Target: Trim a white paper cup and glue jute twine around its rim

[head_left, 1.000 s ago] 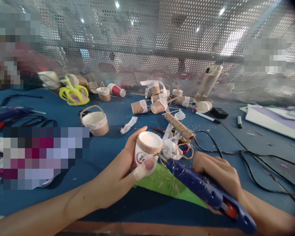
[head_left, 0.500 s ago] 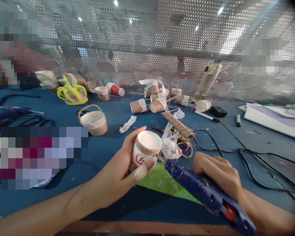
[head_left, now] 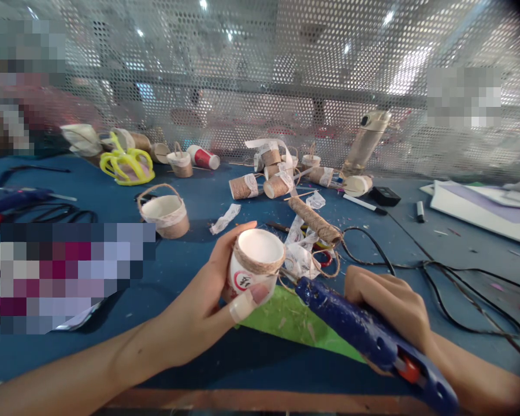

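Note:
A white paper cup (head_left: 255, 280) with twine wound round its rim is gripped by my left hand (head_left: 214, 294), the taped thumb pressed on its front. My right hand (head_left: 387, 306) is closed around a blue hot glue gun (head_left: 351, 323). The gun's nozzle points at the right side of the cup, close under the twine; whether it touches I cannot tell. Twine trails from the cup's right side toward a twine roll (head_left: 314, 219) behind. Below the cup and gun lies a green sheet (head_left: 294, 323).
A twine-wrapped basket (head_left: 169, 216) stands left of my hand. Crumpled lace (head_left: 302, 260) and red-handled scissors (head_left: 326, 258) lie behind the cup. Several small wrapped cups (head_left: 279, 184), a phone (head_left: 368, 138) and a yellow crown-like piece (head_left: 127, 164) sit farther back. A black cord (head_left: 446, 312) loops at right.
The cup has shifted slightly left and turned a little in my left hand. The glue gun has moved slightly right, its nozzle a little farther along with it.

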{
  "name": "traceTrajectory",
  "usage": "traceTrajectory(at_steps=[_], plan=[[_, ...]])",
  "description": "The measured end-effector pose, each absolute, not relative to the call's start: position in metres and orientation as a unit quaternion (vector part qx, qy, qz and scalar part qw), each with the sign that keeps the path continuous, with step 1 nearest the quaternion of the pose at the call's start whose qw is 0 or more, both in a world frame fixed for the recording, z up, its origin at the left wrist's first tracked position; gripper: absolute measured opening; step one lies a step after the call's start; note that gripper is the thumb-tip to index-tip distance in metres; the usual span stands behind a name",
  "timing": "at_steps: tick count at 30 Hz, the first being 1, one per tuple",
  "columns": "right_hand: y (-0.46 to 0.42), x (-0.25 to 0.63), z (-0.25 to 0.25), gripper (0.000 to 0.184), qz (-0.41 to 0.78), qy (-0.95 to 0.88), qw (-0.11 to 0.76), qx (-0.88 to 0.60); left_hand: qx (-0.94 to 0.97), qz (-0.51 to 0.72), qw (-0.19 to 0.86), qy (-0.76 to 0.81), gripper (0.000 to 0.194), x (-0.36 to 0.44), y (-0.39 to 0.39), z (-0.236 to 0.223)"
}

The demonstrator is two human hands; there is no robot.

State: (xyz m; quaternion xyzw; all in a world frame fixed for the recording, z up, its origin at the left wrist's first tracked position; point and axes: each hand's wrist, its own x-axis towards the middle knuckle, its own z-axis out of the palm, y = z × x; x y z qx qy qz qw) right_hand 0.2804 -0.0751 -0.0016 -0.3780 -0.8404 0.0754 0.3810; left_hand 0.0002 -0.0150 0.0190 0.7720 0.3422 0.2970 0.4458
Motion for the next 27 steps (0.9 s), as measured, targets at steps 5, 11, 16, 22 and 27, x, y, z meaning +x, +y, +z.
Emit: traceTrajectory(at_steps=[5,11,16,22,27], plan=[[-0.074,0.28,-0.002,0.023,0.054,-0.837,0.379,-0.392,0.743,0.32,0.494,0.318,0.062,0.004,-0.018,0.021],[-0.076,0.281,-0.002,0.02,0.075,-0.849,0.374,-0.365,0.712,0.331,0.496,0.371,0.065,0.012,-0.023,0.024],[-0.078,0.283,-0.005,0.022,0.095,-0.844,0.372,-0.373,0.694,0.314,0.544,0.352,0.061,0.009,-0.019,0.024],[-0.075,0.281,-0.004,0.022,0.098,-0.839,0.392,-0.363,0.692,0.262,0.599,0.306,0.058,0.001,-0.011,0.026],[-0.077,0.279,0.0,0.02,0.102,-0.85,0.374,-0.357,0.682,0.252,0.613,0.309,0.056,0.002,-0.01,0.025]])
